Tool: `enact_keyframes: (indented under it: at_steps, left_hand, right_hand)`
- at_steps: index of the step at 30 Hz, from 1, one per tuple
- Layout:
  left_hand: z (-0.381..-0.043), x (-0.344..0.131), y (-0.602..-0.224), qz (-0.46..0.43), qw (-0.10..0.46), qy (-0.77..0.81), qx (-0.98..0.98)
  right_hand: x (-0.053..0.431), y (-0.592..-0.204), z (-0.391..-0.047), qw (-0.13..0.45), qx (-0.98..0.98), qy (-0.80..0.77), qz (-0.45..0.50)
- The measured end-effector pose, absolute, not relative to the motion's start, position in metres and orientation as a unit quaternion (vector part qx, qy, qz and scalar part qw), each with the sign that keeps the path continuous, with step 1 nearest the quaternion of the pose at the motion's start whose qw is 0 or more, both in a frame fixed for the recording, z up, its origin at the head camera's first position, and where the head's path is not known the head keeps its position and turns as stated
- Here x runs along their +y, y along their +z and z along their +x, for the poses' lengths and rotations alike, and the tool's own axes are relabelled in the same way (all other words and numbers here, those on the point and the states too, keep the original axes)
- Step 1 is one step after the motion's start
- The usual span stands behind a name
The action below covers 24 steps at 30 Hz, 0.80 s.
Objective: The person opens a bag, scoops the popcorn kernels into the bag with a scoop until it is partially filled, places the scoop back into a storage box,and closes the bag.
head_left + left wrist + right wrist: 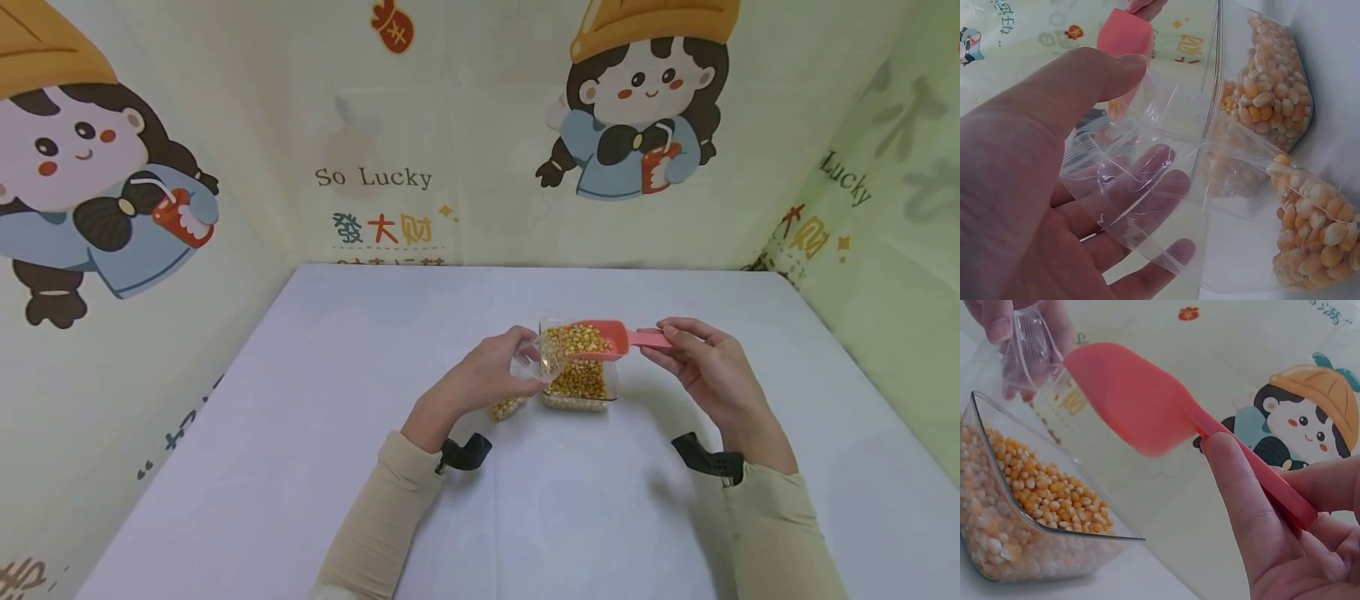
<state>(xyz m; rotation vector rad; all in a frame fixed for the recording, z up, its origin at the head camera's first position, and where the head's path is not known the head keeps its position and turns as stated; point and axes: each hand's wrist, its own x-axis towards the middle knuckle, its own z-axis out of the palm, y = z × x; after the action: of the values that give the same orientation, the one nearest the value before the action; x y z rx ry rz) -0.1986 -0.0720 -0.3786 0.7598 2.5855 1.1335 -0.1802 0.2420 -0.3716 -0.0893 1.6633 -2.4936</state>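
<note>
My left hand [483, 371] holds a clear plastic bag [1141, 206] by its mouth, with the thumb on one side and the fingers on the other. Corn kernels [1319, 240] fill the bag's lower end, close to the tabletop. In my right hand [708, 367], a pink scoop [1129, 400] is pinched by its handle between thumb and fingers. Corn kernels [585, 337] lie in the scoop, whose tip is at the bag's mouth. Below the scoop stands a clear square container [1054, 562], part-filled with corn.
White cloth covers the table [570, 517]. Printed cloth walls [480, 125] with cartoon figures and lettering rise behind it and at both sides. A black wrist strap [467, 452] is on the left wrist, and another black strap [708, 458] is on the right.
</note>
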Motion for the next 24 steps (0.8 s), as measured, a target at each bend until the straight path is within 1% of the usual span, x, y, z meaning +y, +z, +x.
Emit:
enact_keyframes:
  at_steps: [9, 24]
  left_hand:
    - [-0.199, -0.070, -0.379, 0.263, 0.105, 0.364, 0.887]
    - [-0.197, -0.069, -0.381, 0.247, 0.103, 0.360, 0.894]
  right_hand:
    - [0.234, -0.368, -0.178, 0.083, 0.561, -0.823, -0.044]
    - [0.222, -0.360, -0.174, 0.075, 0.618, -0.781, -0.057]
